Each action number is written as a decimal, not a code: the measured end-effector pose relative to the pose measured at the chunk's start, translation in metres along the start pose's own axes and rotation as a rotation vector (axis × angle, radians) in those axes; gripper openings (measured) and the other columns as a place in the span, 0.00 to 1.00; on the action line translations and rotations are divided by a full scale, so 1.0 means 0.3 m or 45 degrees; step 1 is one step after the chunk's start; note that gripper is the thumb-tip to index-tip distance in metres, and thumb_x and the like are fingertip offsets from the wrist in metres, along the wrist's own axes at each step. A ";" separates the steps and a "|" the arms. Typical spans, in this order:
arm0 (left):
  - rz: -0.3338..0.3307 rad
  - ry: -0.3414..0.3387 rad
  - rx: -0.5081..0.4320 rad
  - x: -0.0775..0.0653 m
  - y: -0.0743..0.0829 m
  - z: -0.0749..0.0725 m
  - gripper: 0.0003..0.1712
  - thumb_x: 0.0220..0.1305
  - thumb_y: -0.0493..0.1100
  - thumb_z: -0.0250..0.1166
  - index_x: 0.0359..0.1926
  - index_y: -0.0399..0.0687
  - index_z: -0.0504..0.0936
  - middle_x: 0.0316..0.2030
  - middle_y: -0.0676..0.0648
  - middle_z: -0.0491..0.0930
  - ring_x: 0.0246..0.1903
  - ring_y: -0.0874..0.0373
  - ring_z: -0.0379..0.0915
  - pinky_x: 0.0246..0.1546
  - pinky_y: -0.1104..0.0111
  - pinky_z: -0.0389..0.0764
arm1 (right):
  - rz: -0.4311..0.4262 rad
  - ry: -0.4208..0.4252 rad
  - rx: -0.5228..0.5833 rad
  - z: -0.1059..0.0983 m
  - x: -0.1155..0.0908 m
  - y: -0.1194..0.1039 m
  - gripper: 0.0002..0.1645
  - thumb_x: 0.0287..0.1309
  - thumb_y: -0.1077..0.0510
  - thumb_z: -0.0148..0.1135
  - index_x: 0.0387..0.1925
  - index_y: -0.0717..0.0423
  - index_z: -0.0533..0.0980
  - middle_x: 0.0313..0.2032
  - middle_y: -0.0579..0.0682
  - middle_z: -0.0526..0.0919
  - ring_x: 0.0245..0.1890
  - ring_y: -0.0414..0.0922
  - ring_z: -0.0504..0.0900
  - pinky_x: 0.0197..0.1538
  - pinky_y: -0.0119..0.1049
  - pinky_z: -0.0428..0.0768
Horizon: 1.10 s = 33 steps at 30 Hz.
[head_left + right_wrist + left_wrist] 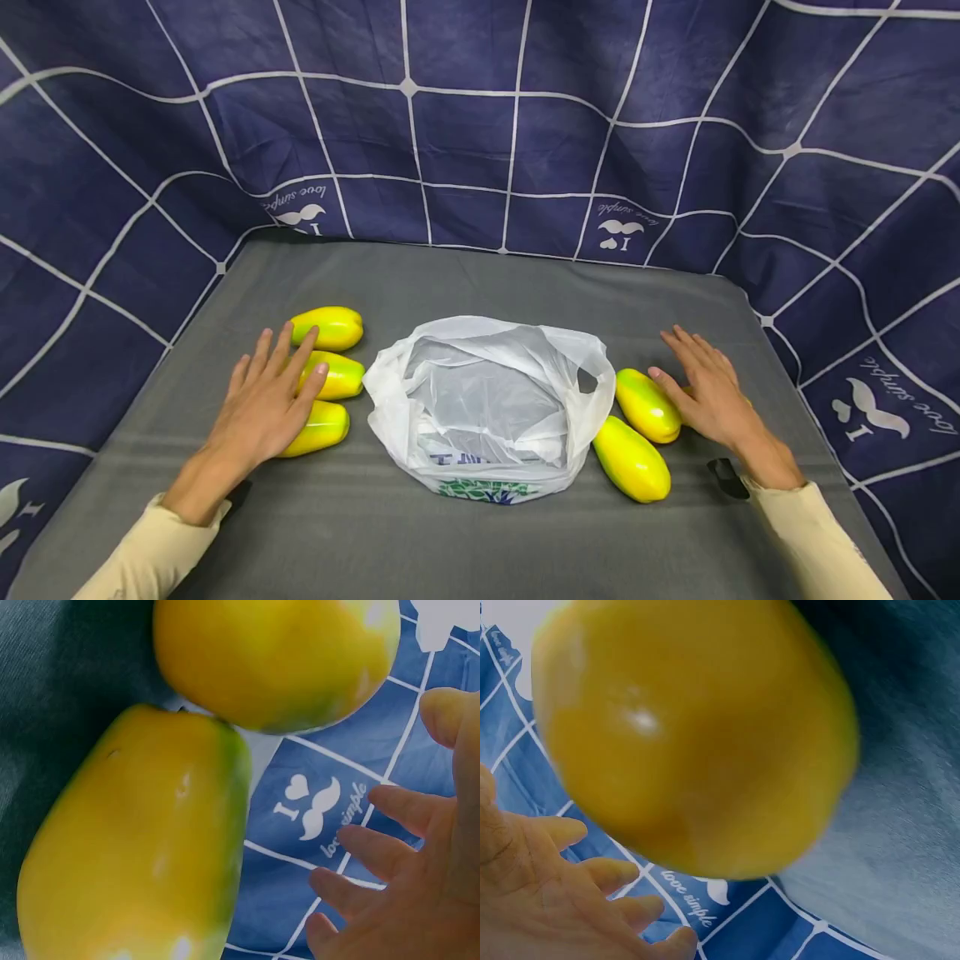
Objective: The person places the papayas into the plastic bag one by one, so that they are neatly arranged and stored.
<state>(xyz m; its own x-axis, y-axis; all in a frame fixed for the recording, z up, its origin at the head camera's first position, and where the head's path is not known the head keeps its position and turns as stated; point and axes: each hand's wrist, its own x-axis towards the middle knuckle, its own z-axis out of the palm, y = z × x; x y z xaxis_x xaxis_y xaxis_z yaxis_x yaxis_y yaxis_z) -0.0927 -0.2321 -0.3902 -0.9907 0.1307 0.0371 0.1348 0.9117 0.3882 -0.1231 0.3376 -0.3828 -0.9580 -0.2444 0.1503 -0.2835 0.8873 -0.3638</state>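
Note:
A white plastic bag [405, 417] with green and blue print lies in the middle, its mouth spread wide. On its left, three yellow-green papayas [330, 327] are lined up front to back. My left hand [262, 404] is over their left ends with fingers straight, holding nothing; the left wrist view shows one papaya [697, 742] apart from the palm. Two papayas [632, 460] lie right of the bag, and a bit of yellow shows behind my right hand [708, 392]. Its fingers are extended and grip nothing. Papayas [142, 847] fill much of the right wrist view.
Grey cloth [480, 550] covers the table. A dark blue curtain [465, 133] with white grid lines rises behind it and on both sides. Dark straps [727, 478] sit at my wrists, by the cream sleeves [817, 533].

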 end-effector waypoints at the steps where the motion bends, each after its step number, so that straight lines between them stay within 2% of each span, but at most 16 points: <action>1: 0.004 -0.001 -0.002 0.000 0.005 -0.001 0.37 0.80 0.63 0.31 0.81 0.57 0.39 0.79 0.35 0.33 0.77 0.32 0.22 0.71 0.33 0.29 | -0.004 0.001 0.002 0.002 0.001 -0.003 0.40 0.73 0.45 0.54 0.75 0.61 0.58 0.75 0.69 0.55 0.72 0.75 0.51 0.69 0.76 0.45; 10: 0.058 -0.019 -0.009 0.007 0.058 0.005 0.36 0.79 0.63 0.33 0.81 0.58 0.40 0.80 0.37 0.34 0.78 0.34 0.23 0.71 0.32 0.33 | -0.044 -0.019 0.018 0.008 -0.009 -0.031 0.38 0.73 0.45 0.54 0.76 0.57 0.58 0.75 0.67 0.55 0.74 0.72 0.51 0.68 0.75 0.48; 16: 0.178 -0.008 -0.090 0.009 0.081 0.028 0.37 0.79 0.61 0.43 0.81 0.59 0.45 0.80 0.38 0.40 0.78 0.35 0.33 0.72 0.34 0.38 | -0.100 -0.082 0.062 0.014 -0.019 -0.035 0.36 0.72 0.47 0.57 0.75 0.52 0.61 0.76 0.66 0.55 0.74 0.72 0.50 0.67 0.77 0.47; 22: 0.301 -0.032 -0.149 0.012 0.098 0.066 0.42 0.74 0.61 0.54 0.80 0.61 0.46 0.80 0.42 0.43 0.78 0.37 0.36 0.72 0.35 0.42 | -0.167 -0.135 0.080 0.026 -0.027 -0.024 0.34 0.70 0.47 0.60 0.73 0.46 0.65 0.75 0.61 0.60 0.73 0.69 0.55 0.65 0.76 0.55; 28: 0.359 -0.078 -0.158 0.011 0.112 0.086 0.46 0.71 0.62 0.58 0.80 0.62 0.46 0.81 0.47 0.40 0.79 0.40 0.34 0.73 0.36 0.40 | -0.183 -0.170 0.104 0.030 -0.037 -0.017 0.32 0.68 0.47 0.63 0.70 0.45 0.69 0.73 0.61 0.63 0.72 0.67 0.58 0.64 0.75 0.58; 33: 0.369 -0.129 -0.152 0.016 0.119 0.095 0.50 0.66 0.66 0.62 0.80 0.64 0.47 0.81 0.47 0.40 0.79 0.39 0.34 0.73 0.36 0.37 | -0.179 -0.184 0.114 0.034 -0.047 -0.007 0.34 0.66 0.46 0.65 0.70 0.43 0.69 0.73 0.60 0.63 0.70 0.67 0.60 0.63 0.74 0.61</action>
<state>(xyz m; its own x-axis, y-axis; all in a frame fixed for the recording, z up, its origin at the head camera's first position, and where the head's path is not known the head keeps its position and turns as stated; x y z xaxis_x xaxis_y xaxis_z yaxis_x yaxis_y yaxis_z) -0.0921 -0.1879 -0.4024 -0.9039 0.4216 0.0724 0.4020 0.7794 0.4805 -0.1096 0.3351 -0.3935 -0.9034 -0.4224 0.0742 -0.4112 0.8041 -0.4294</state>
